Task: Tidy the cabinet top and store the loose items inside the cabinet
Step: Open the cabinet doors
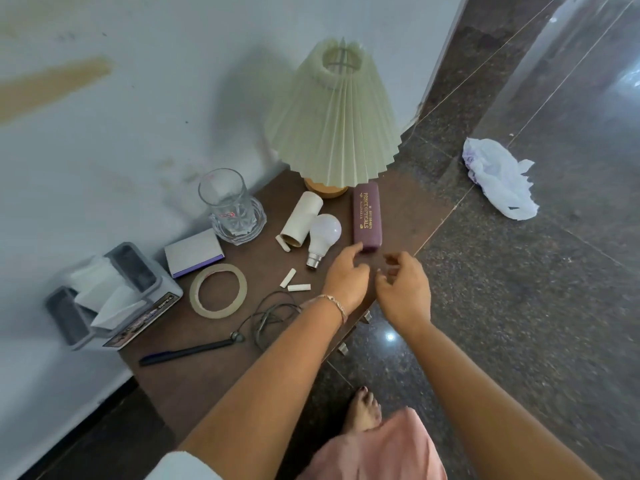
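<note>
- Spectacle case [367, 216], maroon: flat on tabletop [207, 375], near end at left hand [346, 277] fingertips; contact unclear.
- Left hand: loosely curled, empty.
- Right hand [403, 289]: relaxed, empty, just beside the left.
- Bulb [323, 233]: just left of case.

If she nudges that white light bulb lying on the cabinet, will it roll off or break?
The light bulb lies on its side, so it would probably roll, curving because its metal base is narrower. The cardboard tube beside it may block it that way. It looks light, possibly breakable.
</note>
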`<act>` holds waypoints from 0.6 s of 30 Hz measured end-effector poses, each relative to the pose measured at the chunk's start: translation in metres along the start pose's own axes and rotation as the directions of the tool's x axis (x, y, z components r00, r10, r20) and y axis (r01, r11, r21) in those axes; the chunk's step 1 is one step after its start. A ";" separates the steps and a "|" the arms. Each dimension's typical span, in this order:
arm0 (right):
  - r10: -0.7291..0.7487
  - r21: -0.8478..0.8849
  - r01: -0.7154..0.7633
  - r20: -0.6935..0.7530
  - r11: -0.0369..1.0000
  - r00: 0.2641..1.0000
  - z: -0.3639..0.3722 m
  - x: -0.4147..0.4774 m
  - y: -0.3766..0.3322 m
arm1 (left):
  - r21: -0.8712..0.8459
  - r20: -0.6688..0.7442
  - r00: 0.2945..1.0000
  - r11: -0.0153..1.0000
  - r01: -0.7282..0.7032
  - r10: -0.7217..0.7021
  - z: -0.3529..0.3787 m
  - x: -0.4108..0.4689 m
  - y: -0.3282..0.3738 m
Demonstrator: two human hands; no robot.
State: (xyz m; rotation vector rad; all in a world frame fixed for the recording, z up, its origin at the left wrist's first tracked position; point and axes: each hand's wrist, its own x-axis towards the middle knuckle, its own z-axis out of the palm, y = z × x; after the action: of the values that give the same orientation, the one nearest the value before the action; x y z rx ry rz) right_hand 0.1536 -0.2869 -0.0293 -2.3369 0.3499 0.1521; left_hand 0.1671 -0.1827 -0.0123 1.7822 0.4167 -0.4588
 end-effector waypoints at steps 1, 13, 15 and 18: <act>0.012 0.002 -0.012 0.016 1.000 1.000 -0.001 -0.007 -0.001 | -0.017 -0.009 1.000 1.000 0.023 -0.024 0.001 -0.009 -0.003; 0.233 -0.150 -0.182 0.500 0.972 0.834 0.023 -0.006 0.052 | 0.639 -0.109 0.972 0.764 -0.093 0.209 0.043 -0.072 -0.087; 0.238 -0.194 -0.151 0.588 0.969 0.773 0.030 0.002 0.058 | 0.711 -0.122 0.971 0.701 -0.058 0.204 0.049 -0.076 -0.095; 0.258 -0.248 -0.118 0.664 0.961 0.702 0.034 0.013 0.064 | 0.768 -0.127 0.975 0.641 -0.021 0.184 0.058 -0.079 -0.097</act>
State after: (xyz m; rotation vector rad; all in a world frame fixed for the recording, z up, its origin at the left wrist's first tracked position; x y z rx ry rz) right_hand 0.1466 -0.3088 -0.0986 -2.2188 0.1937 1.1813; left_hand 0.0452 -0.2183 -0.0657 2.6944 0.2569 -0.4041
